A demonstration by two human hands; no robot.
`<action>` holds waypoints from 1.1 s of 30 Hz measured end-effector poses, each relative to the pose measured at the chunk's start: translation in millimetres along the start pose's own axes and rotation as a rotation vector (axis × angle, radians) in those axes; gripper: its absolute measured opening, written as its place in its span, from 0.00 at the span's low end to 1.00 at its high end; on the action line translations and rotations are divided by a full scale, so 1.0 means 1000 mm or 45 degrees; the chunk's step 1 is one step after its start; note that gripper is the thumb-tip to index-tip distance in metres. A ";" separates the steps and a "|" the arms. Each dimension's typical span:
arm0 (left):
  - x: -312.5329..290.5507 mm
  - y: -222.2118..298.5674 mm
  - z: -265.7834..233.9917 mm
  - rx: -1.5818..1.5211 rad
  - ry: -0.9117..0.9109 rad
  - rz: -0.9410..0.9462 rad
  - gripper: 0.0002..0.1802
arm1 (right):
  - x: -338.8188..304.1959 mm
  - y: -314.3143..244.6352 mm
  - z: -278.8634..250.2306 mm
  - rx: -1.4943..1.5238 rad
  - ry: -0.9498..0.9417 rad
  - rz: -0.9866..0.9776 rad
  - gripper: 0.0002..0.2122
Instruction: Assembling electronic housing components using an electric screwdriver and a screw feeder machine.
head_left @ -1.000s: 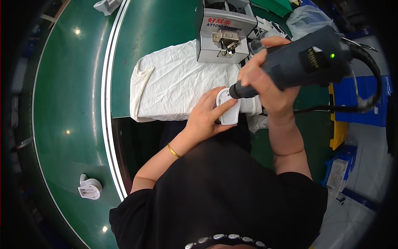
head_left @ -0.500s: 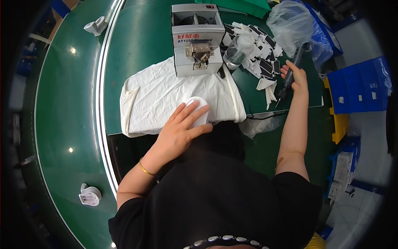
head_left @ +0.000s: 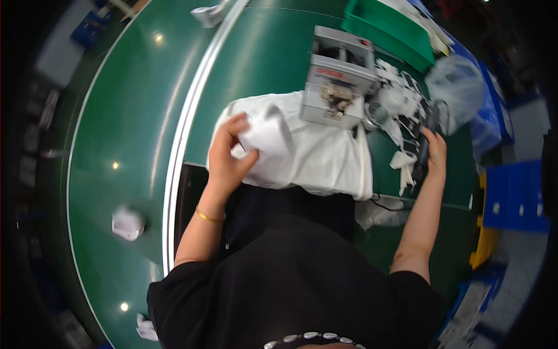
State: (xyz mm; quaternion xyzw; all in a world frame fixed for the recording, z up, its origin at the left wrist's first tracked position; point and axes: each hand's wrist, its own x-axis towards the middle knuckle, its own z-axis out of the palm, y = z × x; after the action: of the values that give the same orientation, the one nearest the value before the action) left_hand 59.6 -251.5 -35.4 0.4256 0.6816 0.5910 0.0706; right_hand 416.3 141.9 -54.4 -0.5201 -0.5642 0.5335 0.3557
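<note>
My left hand (head_left: 225, 158) grips a smooth white plastic part (head_left: 266, 135), blurred by motion, with thumb and fingers at its left side. It is over the left part of a white cloth (head_left: 317, 163) spread on the green table. On the right, my right hand (head_left: 435, 152) is closed around a dark electric screwdriver (head_left: 430, 118), beside a pile of small white and black pieces (head_left: 402, 96). Beyond the cloth stands a grey screw feeder machine (head_left: 332, 78) with a metal mechanism on its front. Right of the machine sits a clear container (head_left: 376, 113).
Left of the white rail (head_left: 177, 157) runs a green conveyor surface (head_left: 104, 180) carrying several white plastic parts (head_left: 128, 224). A green bin (head_left: 389, 32) and a clear plastic bag (head_left: 456, 93) lie at the back right. Blue bins (head_left: 517, 195) stand beyond the table's right edge.
My view has swung, so the table appears further right. My left hand has lifted the white part and moved left with it. My right hand still holds the screwdriver, now nearer the pile.
</note>
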 end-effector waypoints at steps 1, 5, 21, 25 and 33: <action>0.010 -0.011 -0.011 -0.076 0.161 -0.006 0.26 | 0.006 0.010 -0.010 0.000 0.042 -0.030 0.16; 0.044 -0.059 -0.082 0.233 0.629 -0.419 0.22 | 0.012 0.020 -0.020 -0.220 0.134 -0.074 0.18; 0.013 -0.097 -0.202 1.523 0.450 -0.165 0.41 | -0.002 0.034 -0.035 -0.275 0.372 -0.332 0.37; -0.055 -0.027 -0.285 1.841 0.192 -0.575 0.34 | -0.035 0.008 -0.011 -0.530 0.527 -0.500 0.30; -0.104 -0.044 -0.332 1.087 0.147 -1.174 0.43 | -0.089 -0.031 0.046 -1.217 0.243 -0.600 0.12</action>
State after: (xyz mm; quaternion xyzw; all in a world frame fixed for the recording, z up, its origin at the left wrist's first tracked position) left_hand -95.5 -565.6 -18.9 0.0461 0.9735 0.1977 0.1052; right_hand 384.3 48.6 -18.6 -0.5295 -0.8106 0.0736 0.2390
